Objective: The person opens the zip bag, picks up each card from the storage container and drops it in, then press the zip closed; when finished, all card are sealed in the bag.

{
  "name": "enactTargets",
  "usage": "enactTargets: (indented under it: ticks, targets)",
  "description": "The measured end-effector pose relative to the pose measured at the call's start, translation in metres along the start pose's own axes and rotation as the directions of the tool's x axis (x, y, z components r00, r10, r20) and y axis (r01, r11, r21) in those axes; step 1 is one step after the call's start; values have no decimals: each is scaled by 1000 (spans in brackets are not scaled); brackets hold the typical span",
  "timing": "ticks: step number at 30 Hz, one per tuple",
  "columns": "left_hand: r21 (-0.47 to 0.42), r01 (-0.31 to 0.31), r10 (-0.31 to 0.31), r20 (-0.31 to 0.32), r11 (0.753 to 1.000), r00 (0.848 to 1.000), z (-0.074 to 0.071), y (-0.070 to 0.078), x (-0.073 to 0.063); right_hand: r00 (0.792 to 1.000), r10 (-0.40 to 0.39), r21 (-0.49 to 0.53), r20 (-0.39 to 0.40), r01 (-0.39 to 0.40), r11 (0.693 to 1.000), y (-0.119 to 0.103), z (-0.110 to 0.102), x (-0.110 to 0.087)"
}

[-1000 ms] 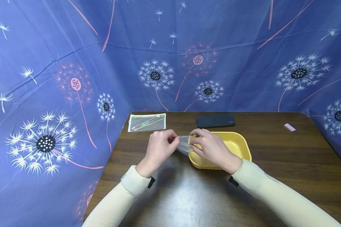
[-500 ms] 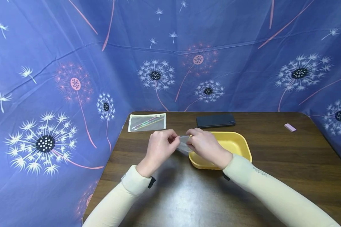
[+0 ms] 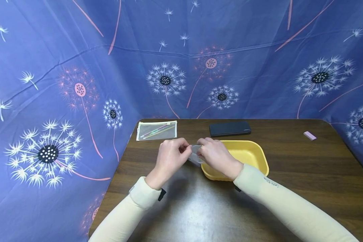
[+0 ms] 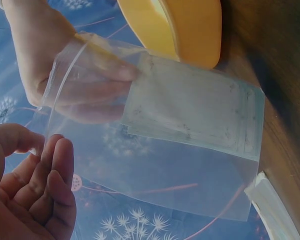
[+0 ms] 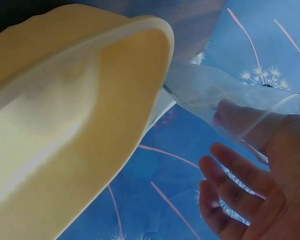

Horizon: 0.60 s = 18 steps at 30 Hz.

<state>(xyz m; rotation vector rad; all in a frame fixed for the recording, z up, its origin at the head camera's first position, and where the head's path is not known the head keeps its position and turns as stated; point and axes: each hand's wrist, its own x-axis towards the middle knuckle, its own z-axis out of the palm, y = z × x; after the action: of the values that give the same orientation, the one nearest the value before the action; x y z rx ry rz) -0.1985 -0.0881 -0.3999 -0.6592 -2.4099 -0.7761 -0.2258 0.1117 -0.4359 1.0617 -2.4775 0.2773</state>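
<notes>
A clear zip bag (image 4: 155,162) hangs between both hands, its zip strip toward the left hand. Inside lies a stack of pale, thin rectangular sheets (image 4: 195,107) with faint marks; their kind cannot be told. My left hand (image 3: 170,154) pinches the bag's edge at the zip between thumb and finger. My right hand (image 3: 216,154) is at the bag's mouth, over the left side of a yellow tub (image 3: 251,156). Some of its digits show through the plastic, near the stack; I cannot tell whether they are inside or behind. Its other fingers (image 5: 232,187) spread loosely outside the bag.
At the back left lies a mesh zip pouch (image 3: 151,134) with pencils. A dark flat case (image 3: 230,128) lies behind the tub. Far right is a small pink eraser-like block (image 3: 310,135). The wooden table (image 3: 296,188) meets a blue patterned cloth (image 3: 254,67).
My right hand has moved left, further over the bag, and its fingers no longer show spread at the bag's edge. The left hand keeps its pinch in the same place.
</notes>
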Motion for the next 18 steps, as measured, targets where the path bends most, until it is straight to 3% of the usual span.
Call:
enactTargets:
  ticks: [6,12,15,18]
  targets:
    - [5,6,-6,-7,1000,1000,-1,-2,0,996,28,197,-85,-10,980,4,-9,-6]
    - [-1,13,-13,-17,1000,1000,-1,-4,1,969,90,338,-229,-7,941,11,-25,-17]
    - [2,20,-20,-24,1000,999,-2,-6,2,965,173,381,-195,-88,920,16,-30,-24]
    - [1,30,-30,-29,1000,999,-2,-8,3,962,260,406,-85,-205,890,20,-30,-32]
